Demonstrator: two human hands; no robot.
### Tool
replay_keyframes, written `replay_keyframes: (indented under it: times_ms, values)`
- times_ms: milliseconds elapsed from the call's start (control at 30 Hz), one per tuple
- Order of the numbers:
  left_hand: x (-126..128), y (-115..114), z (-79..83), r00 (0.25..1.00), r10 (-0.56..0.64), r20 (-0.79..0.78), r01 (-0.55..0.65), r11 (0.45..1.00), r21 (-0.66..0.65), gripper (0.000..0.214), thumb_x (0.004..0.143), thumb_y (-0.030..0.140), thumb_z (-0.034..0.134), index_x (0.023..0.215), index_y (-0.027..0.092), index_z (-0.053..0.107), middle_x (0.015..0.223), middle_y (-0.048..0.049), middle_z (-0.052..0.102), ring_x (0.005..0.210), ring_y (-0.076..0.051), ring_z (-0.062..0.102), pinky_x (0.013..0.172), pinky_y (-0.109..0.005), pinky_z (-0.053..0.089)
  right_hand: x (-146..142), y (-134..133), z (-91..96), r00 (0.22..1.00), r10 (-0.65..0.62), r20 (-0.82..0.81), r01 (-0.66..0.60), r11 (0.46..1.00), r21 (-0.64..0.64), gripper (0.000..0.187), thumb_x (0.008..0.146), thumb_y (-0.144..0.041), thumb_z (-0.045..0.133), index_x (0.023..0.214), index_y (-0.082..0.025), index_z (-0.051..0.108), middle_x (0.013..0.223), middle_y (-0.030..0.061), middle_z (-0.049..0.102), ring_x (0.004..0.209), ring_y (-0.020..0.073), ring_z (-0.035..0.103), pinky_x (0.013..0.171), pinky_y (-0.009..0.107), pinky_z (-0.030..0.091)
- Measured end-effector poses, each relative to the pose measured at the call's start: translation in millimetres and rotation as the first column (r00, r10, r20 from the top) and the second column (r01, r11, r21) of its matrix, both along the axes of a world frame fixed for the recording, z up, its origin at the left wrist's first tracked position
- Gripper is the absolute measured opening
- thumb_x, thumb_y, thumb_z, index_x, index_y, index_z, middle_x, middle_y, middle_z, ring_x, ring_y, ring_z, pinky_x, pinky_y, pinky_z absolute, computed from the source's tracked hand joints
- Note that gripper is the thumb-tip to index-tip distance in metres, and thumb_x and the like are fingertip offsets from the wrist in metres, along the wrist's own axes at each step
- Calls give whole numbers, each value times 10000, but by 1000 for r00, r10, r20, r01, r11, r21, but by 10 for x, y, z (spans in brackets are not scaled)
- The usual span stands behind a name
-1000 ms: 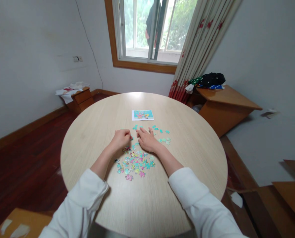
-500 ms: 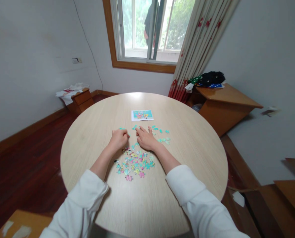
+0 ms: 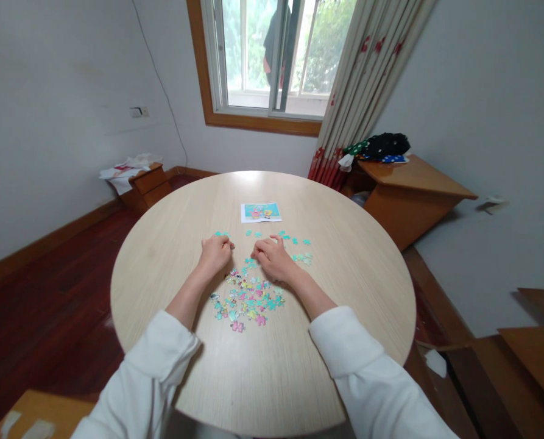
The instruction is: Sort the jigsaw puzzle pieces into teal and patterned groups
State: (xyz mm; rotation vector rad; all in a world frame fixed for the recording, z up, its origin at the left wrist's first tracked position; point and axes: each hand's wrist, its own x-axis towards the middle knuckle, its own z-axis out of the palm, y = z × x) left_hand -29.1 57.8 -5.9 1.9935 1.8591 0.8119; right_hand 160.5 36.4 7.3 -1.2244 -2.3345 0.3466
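A heap of small, bright jigsaw pieces (image 3: 247, 300) lies in the middle of a round, pale wooden table (image 3: 175, 219). My left hand (image 3: 215, 253) rests at the heap's far left edge with its fingers curled under. My right hand (image 3: 272, 258) sits at the far right edge, fingers bent and drawn together. What either hand holds is too small to make out. Loose teal pieces (image 3: 299, 250) are scattered just beyond my right hand, and two more teal pieces (image 3: 221, 233) lie beyond my left. A small printed picture card (image 3: 261, 212) lies farther back on the table.
A low wooden desk (image 3: 413, 189) with dark clothes on it stands at the right by a curtain (image 3: 363, 79). A small wooden cabinet (image 3: 144, 182) with papers stands at the left wall. Cardboard sheets (image 3: 527, 360) lie on the floor at lower right.
My right hand's fingers, flat and stretched out a second ago, have curled in. My left hand has slid slightly left and away, leaving teal pieces showing beyond it.
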Motion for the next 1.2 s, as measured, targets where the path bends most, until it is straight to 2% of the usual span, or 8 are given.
replay_keyframes:
  times_ms: [133,333,467,700,800,933,1067,1200]
  values:
    - [-11,-6,9,996,5,86,-5,1000,-5,267,706,165,374,591,193,614,745,-73,712,806,-224,640,796,-344,419,266,47,13,982,-165,-93,166,986,-3,272,835,-74,329,774,-204,559,899,39,692,901,172,577,995,373,245]
    - [-36,2,-7,994,27,103,-28,1000,13,201,667,178,371,515,206,500,590,-33,605,664,-191,578,671,-305,399,690,88,-13,924,-377,-70,369,924,-99,279,813,-87,328,755,-193,579,778,33,683,820,181,595,949,384,268]
    - [-44,3,-24,995,35,89,-39,998,47,183,650,187,360,504,208,468,532,-11,515,602,-179,517,609,-300,353,806,72,2,926,-367,-88,353,924,-148,271,810,-97,340,745,-195,583,778,29,686,800,172,605,908,345,323]
    - [-47,-14,-16,994,34,104,-38,999,37,167,638,185,370,493,208,450,504,0,464,580,-171,485,593,-295,332,990,75,-1,917,-381,-116,351,910,-219,195,768,-106,424,745,-182,603,712,25,641,683,152,565,664,256,393]
    - [-43,-15,-14,994,39,99,-42,999,28,176,648,175,377,491,208,449,502,1,465,589,-172,488,592,-292,331,1079,81,-20,938,-339,-78,314,922,-227,142,730,-137,559,823,-173,660,783,37,655,728,158,572,702,270,408]
    - [-34,-15,-6,997,43,71,-44,999,17,195,660,157,382,482,211,442,501,-1,470,601,-176,495,593,-293,330,1140,97,-49,968,-252,-17,243,949,-200,232,689,-238,712,914,-184,713,942,68,656,870,200,578,833,345,406]
    - [-27,-20,6,998,41,42,-41,999,9,206,667,158,378,477,215,435,512,-5,481,614,-181,514,618,-297,348,1121,116,-77,976,-214,49,219,958,-184,165,710,-256,722,870,-219,737,923,49,639,892,202,572,921,406,355]
    - [-25,-28,12,999,33,38,-33,999,-6,197,663,161,374,486,216,440,525,-9,496,612,-182,519,617,-297,350,1057,139,-96,964,-257,68,264,950,-164,111,755,-245,680,845,-205,733,879,48,630,860,187,567,878,376,367]
